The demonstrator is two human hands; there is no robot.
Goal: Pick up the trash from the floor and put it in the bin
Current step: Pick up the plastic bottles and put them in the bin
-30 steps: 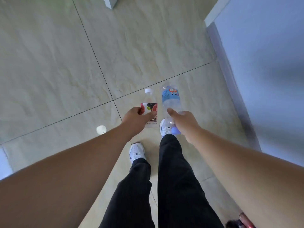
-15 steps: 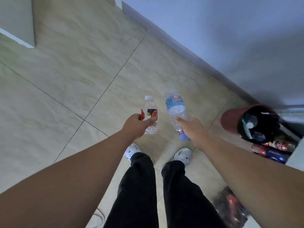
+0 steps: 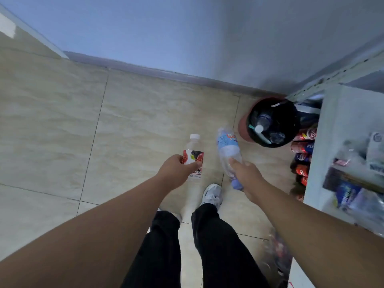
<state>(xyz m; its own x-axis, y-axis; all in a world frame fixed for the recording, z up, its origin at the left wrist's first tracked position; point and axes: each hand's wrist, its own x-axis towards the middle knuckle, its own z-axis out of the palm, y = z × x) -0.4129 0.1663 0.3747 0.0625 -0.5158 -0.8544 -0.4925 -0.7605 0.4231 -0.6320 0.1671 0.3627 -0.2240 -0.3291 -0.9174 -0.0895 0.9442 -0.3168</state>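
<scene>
My left hand grips a small clear bottle with a white cap and a red fruit label, cap pointing away from me. My right hand holds a clear water bottle with a blue label, upside down, its blue cap by my palm. A red bin lined with a black bag stands in the floor corner, ahead and to the right of my right hand. Bottles lie inside it.
A white shelf unit stands at the right, with soda cans on the floor beside the bin and packaged goods on top. A wall with a baseboard runs across ahead. My feet stand on beige tiles.
The view has swung right and I have walked nearer the wall; the bin now lies closer, just beyond my right hand. Both hands keep hold of their bottles.
</scene>
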